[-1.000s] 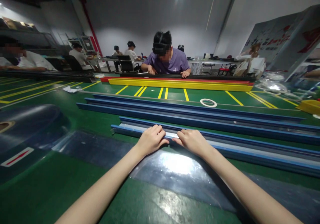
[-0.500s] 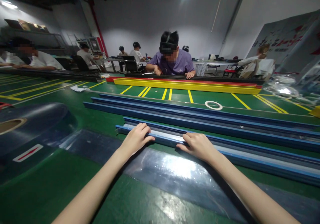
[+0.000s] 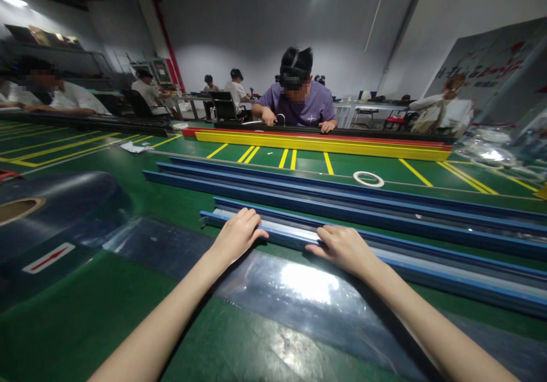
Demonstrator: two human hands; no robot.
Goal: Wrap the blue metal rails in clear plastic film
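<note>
A long blue channel (image 3: pixel 427 262) with a pale strip (image 3: pixel 290 229) along its inside lies across the green table. Near its left end my left hand (image 3: pixel 240 233) is closed over the front wall, thumb on the near side and fingers reaching inside. Farther right, my right hand (image 3: pixel 345 246) grips the same channel in a like way, its fingertips on the pale strip. Just in front of the channel, a clear plastic film (image 3: pixel 273 282) lies flat under my forearms.
Behind is another blue channel (image 3: pixel 273 195), then a white tape ring (image 3: pixel 368 179) and a yellow channel (image 3: pixel 320 146). A large film roll (image 3: pixel 64 211) sits at the left. Across the table a person in a purple shirt (image 3: pixel 314 106) works on a dark channel.
Both hands keep their places on the blue channel. The whole view has shifted slightly, so things appear a little farther right. The person opposite has moved only slightly.
</note>
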